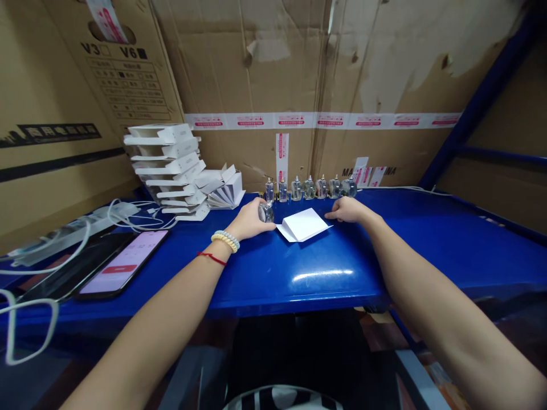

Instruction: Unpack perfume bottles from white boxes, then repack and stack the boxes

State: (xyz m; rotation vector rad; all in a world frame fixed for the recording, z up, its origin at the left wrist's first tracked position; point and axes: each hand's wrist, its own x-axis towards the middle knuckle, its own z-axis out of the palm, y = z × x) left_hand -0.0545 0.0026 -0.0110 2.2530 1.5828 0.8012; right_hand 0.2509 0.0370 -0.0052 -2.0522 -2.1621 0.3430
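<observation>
A round clear glass perfume bottle [265, 213] is in my left hand [251, 221], whose fingers curl around its side and top. The thumb of that hand reaches right, close to the left flap of a white cardboard box [306, 224]. The box lies flat on the blue table with its end flaps spread. Just beyond the box's right end is my right hand [347, 210], its fingers curled in and the index finger pointing at the box. Nothing shows in that hand, and I cannot tell whether the fingertip touches the box.
Behind the box, several small glass perfume bottles [309, 188] stand in a row. A stack of white boxes [168, 168] rises at the left, with more folded boxes [225, 187] beside it. A lit phone [123, 265], white cables [88, 233] and a power strip [77, 228] lie on the blue table [265, 279].
</observation>
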